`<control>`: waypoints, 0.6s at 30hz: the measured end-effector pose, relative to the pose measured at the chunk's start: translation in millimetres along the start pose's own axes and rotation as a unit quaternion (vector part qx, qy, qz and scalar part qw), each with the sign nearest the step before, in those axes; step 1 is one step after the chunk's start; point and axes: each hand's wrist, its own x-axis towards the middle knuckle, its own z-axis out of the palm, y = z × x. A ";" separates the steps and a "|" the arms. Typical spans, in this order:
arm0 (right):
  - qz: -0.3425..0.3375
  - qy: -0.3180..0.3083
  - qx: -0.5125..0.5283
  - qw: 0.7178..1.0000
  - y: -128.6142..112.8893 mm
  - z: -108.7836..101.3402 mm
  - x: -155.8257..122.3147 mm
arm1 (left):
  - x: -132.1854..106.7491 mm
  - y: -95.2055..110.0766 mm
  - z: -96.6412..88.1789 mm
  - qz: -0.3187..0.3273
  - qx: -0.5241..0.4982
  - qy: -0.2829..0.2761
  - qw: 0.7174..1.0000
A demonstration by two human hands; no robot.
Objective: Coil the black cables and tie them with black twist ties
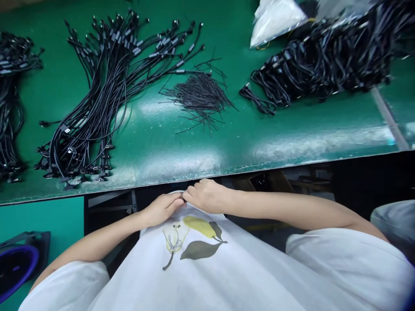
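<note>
My left hand [164, 208] and my right hand [205, 195] meet close to my body, just below the table's front edge. Both have their fingers pinched together, and the fingertips nearly touch. A small dark bit shows between them, too hidden to name. Under the hands is my white shirt [253, 268] with a printed pear and leaves. Beyond the table edge, nearest to the hands, lies a loose pile of thin black ties [202, 95]. To its left spreads a big bunch of black cables [106, 82] with connectors at their ends.
Coiled, tied black cables [324, 60] are heaped at the right of the green table [155, 147]. A white plastic bag [275, 21] sits behind them. More cables [11, 99] lie at the far left. A purple-rimmed round object [19, 268] stands at lower left.
</note>
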 end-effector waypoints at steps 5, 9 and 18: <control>-0.062 0.071 -0.059 0.994 6.7 -1.7 -3.8 | 0.0 1.0 -3.1 -0.020 -0.185 -0.103 0.977; 0.033 -0.009 0.005 0.999 3.7 2.3 -1.4 | 7.8 -7.2 4.3 0.004 0.056 0.050 0.997; 0.044 -0.032 0.091 0.994 23.9 -6.9 8.5 | 12.5 6.2 -17.4 0.035 0.039 0.045 0.998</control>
